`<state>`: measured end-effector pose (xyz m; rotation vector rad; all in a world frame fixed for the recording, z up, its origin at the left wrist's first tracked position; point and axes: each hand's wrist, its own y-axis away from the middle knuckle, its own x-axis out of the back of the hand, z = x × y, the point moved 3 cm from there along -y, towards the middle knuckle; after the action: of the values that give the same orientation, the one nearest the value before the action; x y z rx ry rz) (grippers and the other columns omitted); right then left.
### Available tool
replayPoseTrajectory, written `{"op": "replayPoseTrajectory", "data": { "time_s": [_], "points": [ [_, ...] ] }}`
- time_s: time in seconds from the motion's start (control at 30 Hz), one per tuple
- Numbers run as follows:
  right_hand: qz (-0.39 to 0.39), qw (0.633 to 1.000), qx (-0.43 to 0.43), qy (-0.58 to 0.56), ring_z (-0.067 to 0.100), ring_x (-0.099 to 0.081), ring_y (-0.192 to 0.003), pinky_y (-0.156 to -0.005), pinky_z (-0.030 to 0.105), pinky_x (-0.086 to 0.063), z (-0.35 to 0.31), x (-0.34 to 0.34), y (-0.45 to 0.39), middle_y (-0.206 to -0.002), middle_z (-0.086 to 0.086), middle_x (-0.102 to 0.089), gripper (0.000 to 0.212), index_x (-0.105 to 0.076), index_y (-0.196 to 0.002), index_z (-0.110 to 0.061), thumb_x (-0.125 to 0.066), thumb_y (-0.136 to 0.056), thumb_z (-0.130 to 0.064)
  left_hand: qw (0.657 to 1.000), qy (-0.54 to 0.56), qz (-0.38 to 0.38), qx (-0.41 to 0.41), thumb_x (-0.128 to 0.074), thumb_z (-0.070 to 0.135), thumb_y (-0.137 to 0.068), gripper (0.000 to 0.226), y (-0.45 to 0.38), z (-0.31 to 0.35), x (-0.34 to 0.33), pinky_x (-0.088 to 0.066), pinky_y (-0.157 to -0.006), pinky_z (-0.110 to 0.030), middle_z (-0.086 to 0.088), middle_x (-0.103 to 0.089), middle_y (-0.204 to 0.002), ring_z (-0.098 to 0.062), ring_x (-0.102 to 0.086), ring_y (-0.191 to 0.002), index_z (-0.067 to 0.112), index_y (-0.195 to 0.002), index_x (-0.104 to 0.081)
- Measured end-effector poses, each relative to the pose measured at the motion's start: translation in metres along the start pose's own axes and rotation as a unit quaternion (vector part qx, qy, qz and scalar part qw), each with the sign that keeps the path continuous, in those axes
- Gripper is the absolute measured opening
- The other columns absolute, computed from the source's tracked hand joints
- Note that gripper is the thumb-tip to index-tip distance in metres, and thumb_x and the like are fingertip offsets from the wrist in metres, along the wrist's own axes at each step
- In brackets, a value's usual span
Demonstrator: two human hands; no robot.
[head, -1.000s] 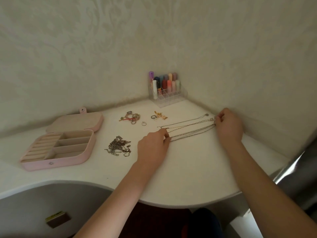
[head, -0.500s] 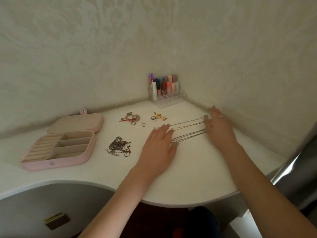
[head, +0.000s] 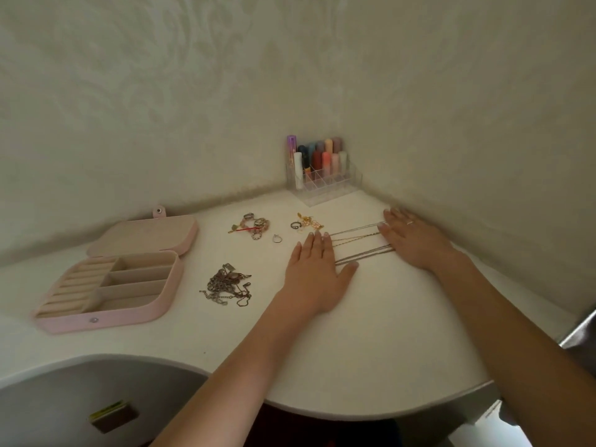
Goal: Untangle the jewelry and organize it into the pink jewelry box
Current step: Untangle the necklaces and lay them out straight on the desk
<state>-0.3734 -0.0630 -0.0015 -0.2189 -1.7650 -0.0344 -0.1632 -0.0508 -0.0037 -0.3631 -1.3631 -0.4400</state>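
Between flat hands (head: 314,269) (head: 416,241), necklace chains (head: 358,245) lie stretched.

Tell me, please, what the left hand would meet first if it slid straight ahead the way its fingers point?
Probably the dark ring and gold trinkets just beyond the left hand; past them stands the clear organizer. Depth is uncertain.

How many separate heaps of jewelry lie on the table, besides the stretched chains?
3, plus one loose ring: a dark chain tangle beside the pink box, a colourful pile behind it, a gold cluster rightward.
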Motion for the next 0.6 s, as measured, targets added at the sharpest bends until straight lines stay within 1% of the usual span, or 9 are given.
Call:
{"op": "replayPoseTrajectory", "data": {
  "time_s": [0.1,0.17,0.27,0.3,0.37,0.43,0.47,0.53,0.6],
  "points": [
    [-0.008,1.000,-0.003,-0.013,0.018,-0.013,-0.145,-0.118,0.035,-0.011,0.002,-0.004,-0.003,-0.157,0.000,-0.018,0.059,-0.021,-0.149,-0.018,-0.021,-0.098,-0.048,1.000,-0.001,0.008,0.004,-0.013,0.058,-0.094,0.075,-0.001,0.000,-0.001,0.008,-0.118,-0.034,-0.007,0.007,-0.158,-0.016,0.011,-0.145,0.010,-0.149,0.006],
    [0.010,1.000,-0.008,-0.020,0.017,-0.013,-0.146,-0.119,0.034,-0.010,0.004,-0.005,-0.004,-0.157,0.001,-0.019,0.059,-0.021,-0.149,-0.015,-0.023,-0.099,-0.047,1.000,0.004,0.018,0.002,-0.014,0.059,-0.094,0.076,0.000,-0.001,0.000,0.009,-0.117,-0.034,-0.006,0.009,-0.158,-0.017,0.014,-0.145,0.011,-0.149,0.007],
    [0.098,0.994,0.021,-0.040,0.017,-0.019,-0.144,-0.118,0.034,-0.006,-0.001,0.003,-0.001,-0.153,0.005,-0.031,0.054,-0.032,-0.145,-0.010,-0.022,-0.101,-0.040,0.996,0.044,0.072,-0.002,-0.016,0.059,-0.094,0.075,0.004,-0.001,0.002,0.011,-0.115,-0.033,-0.005,0.014,-0.158,-0.019,0.022,-0.143,0.014,-0.148,0.011],
    [0.137,0.989,0.035,-0.046,0.017,-0.023,-0.143,-0.118,0.034,-0.004,-0.004,0.008,0.002,-0.149,0.007,-0.039,0.055,-0.038,-0.142,-0.009,-0.019,-0.101,-0.040,0.993,0.063,0.097,-0.003,-0.016,0.057,-0.095,0.073,0.007,-0.001,0.004,0.011,-0.115,-0.033,-0.005,0.013,-0.158,-0.019,0.022,-0.143,0.016,-0.148,0.011],
    [0.203,0.975,0.057,-0.064,0.019,-0.032,-0.140,-0.118,0.033,-0.003,-0.013,0.018,0.013,-0.137,0.010,-0.053,0.064,-0.050,-0.133,-0.005,-0.012,-0.096,-0.041,0.985,0.085,0.151,-0.006,-0.010,0.055,-0.095,0.069,0.016,-0.004,0.010,0.011,-0.115,-0.033,-0.007,0.011,-0.158,-0.020,0.021,-0.143,0.016,-0.149,0.008],
    [0.239,0.964,0.085,-0.075,0.020,-0.044,-0.132,-0.118,0.031,-0.003,-0.033,0.025,0.027,-0.123,0.013,-0.064,0.066,-0.059,-0.125,-0.006,-0.011,-0.095,-0.040,0.975,0.088,0.202,-0.010,-0.004,0.052,-0.092,0.069,0.037,-0.013,0.020,0.007,-0.117,-0.033,-0.007,0.005,-0.158,-0.018,0.018,-0.143,0.014,-0.150,0.000],
    [0.245,0.960,0.109,-0.076,0.020,-0.050,-0.127,-0.118,0.031,-0.004,-0.047,0.025,0.035,-0.116,0.012,-0.067,0.063,-0.061,-0.121,-0.008,-0.013,-0.096,-0.040,0.968,0.095,0.231,-0.010,-0.007,0.048,-0.092,0.067,0.051,-0.021,0.025,0.006,-0.117,-0.030,-0.006,0.001,-0.158,-0.015,0.015,-0.143,0.013,-0.150,-0.006],
    [0.230,0.952,0.192,-0.071,0.018,-0.061,-0.112,-0.117,0.034,-0.011,-0.084,0.023,0.052,-0.107,0.005,-0.071,0.053,-0.063,-0.117,-0.014,-0.021,-0.097,-0.040,0.954,0.118,0.275,0.015,-0.026,0.029,-0.098,0.053,0.082,-0.044,0.033,0.002,-0.115,-0.024,-0.002,-0.011,-0.157,-0.009,0.006,-0.143,0.012,-0.147,-0.022],
    [0.206,0.936,0.278,-0.065,0.014,-0.065,-0.099,-0.114,0.034,-0.017,-0.120,0.013,0.067,-0.097,-0.001,-0.073,0.047,-0.065,-0.113,-0.018,-0.028,-0.097,-0.041,0.947,0.143,0.278,0.076,-0.037,0.012,-0.096,0.048,0.106,-0.075,0.039,-0.004,-0.113,-0.021,-0.001,-0.023,-0.155,-0.010,-0.007,-0.144,0.013,-0.144,-0.033]
  ]
}}
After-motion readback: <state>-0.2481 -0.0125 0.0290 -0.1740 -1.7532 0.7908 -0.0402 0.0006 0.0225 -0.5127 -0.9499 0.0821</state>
